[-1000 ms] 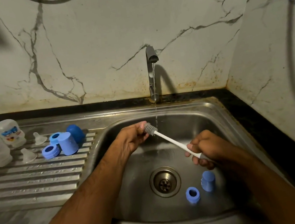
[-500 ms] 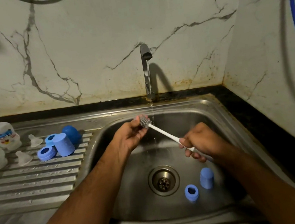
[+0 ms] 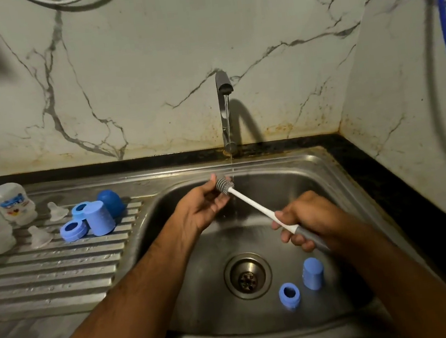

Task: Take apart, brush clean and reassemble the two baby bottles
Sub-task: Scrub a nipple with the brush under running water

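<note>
Both bottles are already apart: their clear bodies (image 3: pixel 0 221), two teats (image 3: pixel 41 234) and some blue rings and caps (image 3: pixel 93 217) sit on the draining surface (image 3: pixel 49 277) at the frame's left, while one ring (image 3: pixel 289 295) and one cap (image 3: pixel 312 273) lie in the sink (image 3: pixel 337 171) at lower right, probably unscrubbed. My right hand (image 3: pixel 306 220) grips the brush (image 3: pixel 260 209) handle, and my left hand (image 3: pixel 203 205), fingers loosely cupped, touches its bristle head beside the running tap (image 3: pixel 226 106). By my reckoning some brushing and all reassembly remain.

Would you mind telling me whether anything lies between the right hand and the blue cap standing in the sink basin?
Nothing visible does. The right hand grips the brush, and the blue cap stands just below it with bare basin between.
</note>
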Demonstrator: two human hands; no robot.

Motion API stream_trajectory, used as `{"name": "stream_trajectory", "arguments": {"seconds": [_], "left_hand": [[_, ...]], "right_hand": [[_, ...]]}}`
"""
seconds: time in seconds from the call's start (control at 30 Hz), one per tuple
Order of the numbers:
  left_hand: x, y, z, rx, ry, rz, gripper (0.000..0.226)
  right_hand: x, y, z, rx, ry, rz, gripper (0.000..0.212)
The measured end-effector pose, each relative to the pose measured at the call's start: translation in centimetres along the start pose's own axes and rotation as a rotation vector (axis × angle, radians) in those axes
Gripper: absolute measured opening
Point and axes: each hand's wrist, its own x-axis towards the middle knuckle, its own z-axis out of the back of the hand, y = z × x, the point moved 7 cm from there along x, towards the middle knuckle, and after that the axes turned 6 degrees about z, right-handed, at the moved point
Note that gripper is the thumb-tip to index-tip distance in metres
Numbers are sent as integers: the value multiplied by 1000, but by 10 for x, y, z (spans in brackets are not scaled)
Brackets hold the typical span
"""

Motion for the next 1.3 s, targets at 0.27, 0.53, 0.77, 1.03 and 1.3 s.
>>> {"name": "stream_trajectory", "arguments": {"seconds": [0.27,0.53,0.77,1.03,1.3], "left_hand": [[4,19,27,251,-284,125,31],[4,2,-5,-63,97,-27,30],[11,18,32,212,-299,115,29],[1,0,-5,-59,113,-1,18],[3,14,29,235,-302,106,21]], "right_hand": [[-3,23,11,-902,-259,388,13],[-4,0,-5,135,87,-40,28],[-7,26,8,-920,-256,373,16],[-5,-2,-6,136,116,-82,30],[-1,23,-1,-910,-245,417,12]]}}
